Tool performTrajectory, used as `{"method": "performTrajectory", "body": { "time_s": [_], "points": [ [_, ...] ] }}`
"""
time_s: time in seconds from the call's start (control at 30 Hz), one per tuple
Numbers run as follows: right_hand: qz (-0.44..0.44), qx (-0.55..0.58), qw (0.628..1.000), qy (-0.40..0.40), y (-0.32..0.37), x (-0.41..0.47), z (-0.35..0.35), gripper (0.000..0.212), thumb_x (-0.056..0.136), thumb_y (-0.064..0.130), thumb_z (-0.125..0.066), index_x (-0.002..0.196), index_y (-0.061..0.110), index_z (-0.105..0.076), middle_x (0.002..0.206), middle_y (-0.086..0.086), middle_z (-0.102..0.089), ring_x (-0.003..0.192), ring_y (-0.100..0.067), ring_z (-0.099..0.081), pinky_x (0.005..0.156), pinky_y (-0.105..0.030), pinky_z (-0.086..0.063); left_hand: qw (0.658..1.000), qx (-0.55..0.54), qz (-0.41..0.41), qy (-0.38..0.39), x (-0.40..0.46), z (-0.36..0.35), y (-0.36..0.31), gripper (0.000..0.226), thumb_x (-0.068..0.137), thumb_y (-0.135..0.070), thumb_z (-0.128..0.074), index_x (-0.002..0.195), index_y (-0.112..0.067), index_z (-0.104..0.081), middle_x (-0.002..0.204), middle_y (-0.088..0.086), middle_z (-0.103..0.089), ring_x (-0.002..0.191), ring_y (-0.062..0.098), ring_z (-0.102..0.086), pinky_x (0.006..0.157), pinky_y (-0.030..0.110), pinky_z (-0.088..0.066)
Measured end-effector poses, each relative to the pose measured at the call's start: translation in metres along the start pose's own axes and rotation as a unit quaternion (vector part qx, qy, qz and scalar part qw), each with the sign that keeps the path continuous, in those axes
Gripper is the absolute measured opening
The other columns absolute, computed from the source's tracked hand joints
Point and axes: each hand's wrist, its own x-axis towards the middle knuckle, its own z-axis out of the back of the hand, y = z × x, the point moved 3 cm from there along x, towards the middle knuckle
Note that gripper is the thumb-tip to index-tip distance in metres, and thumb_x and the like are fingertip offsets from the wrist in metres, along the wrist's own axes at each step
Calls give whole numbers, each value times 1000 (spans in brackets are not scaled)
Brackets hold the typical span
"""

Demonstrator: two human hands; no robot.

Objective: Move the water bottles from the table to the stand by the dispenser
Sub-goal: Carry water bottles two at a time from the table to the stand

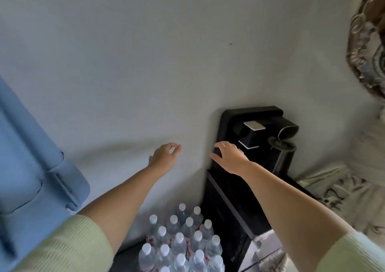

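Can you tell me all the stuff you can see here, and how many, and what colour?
water bottles: about seventeen caps showing, clear with white caps, packed upright at the bottom middle, left of the dispenser.
water dispenser: one, black, against the wall right of middle.
wall: one, pale grey, behind everything.
blue padded thing: one, light blue, at the left edge; I cannot tell what it is.
patterned fabric: cream with dark swirls, at the right.
ornate frame: one, brown and silver, top right corner.
sleeves: two, pale green, bottom corners.
left hand: one, empty, fingers relaxed, near the wall.
right hand: one, empty, fingers spread, in front of the dispenser.
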Motion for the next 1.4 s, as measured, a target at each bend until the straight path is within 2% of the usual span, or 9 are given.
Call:
{"method": "performTrajectory", "body": {
  "time_s": [0.2, 0.4, 0.5, 0.6, 0.67, 0.87, 1.1, 1.2, 1.4],
  "points": [
    [89, 12, 995, 47, 20, 5, -20, 56, 97, 48, -40, 145, 19, -33, 151, -4, -34, 138, -25, -32, 112, -45, -30, 995, -14, 86, -43, -42, 12, 18, 49, 97, -50, -38, 129, -17, -54, 141, 4, -51, 131, 23, -45, 101, 30, -33],
    [213, -4, 975, 68, 95, -2, -40, 55, 98, 50, -35, 144, 20, -33, 152, -4, -34, 137, -25, -33, 112, -45, -31, 979, -8, 155, -128, -103, 74, 58, 50, 95, -52, -41, 130, -18, -53, 140, 3, -52, 128, 23, -47, 95, 26, -33],
    [261, 3, 963, 72, 143, -12, -49, 54, 99, 49, -35, 144, 20, -33, 151, -5, -34, 137, -26, -34, 111, -44, -31, 967, -13, 179, -179, -149, 105, 68, 37, 95, -48, -47, 117, -22, -61, 124, 4, -62, 114, 23, -57, 94, 30, -42],
    [313, 19, 946, 85, 193, -38, -59, 54, 98, 49, -36, 143, 19, -33, 150, -6, -35, 136, -27, -34, 111, -45, -31, 957, 9, 183, -224, -206, 134, 79, 18, 96, -39, -50, 99, -28, -64, 113, 3, -65, 93, 14, -61, 81, 20, -38],
    [344, 33, 934, 92, 222, -59, -68, 55, 98, 49, -36, 144, 19, -32, 150, -7, -35, 135, -28, -35, 110, -46, -32, 946, 30, 213, -243, -245, 151, 90, 31, 97, -38, -49, 116, -18, -63, 124, 4, -63, 110, 20, -59, 85, 19, -38],
    [452, 48, 878, 149, 311, -174, -105, 57, 98, 48, -39, 146, 18, -28, 149, -9, -36, 133, -32, -38, 107, -48, -35, 886, 62, 315, -335, -423, 192, 111, 40, 98, -34, -47, 129, -11, -56, 138, 6, -55, 128, 21, -48, 102, 25, -32],
    [569, 68, 795, 196, 388, -341, -127, 56, 98, 47, -41, 145, 20, -30, 148, -11, -36, 131, -33, -41, 107, -46, -35, 814, 49, 414, -403, -643, 209, 102, 43, 98, -43, -43, 125, -13, -59, 126, 7, -60, 116, 25, -55, 94, 34, -42],
    [603, 76, 765, 213, 406, -393, -132, 56, 98, 47, -41, 146, 21, -29, 149, -10, -35, 131, -32, -41, 107, -48, -35, 787, 55, 436, -433, -703, 203, 95, 39, 98, -41, -45, 118, -12, -62, 116, 8, -64, 110, 26, -59, 88, 31, -42],
    [677, 81, 688, 246, 456, -514, -142, 53, 98, 41, -45, 142, 13, -35, 142, -14, -44, 129, -33, -44, 107, -45, -35, 714, 72, 490, -495, -823, 198, 74, 27, 99, -32, -45, 108, -14, -63, 119, 18, -63, 112, 28, -57, 90, 31, -38]
  ]
}}
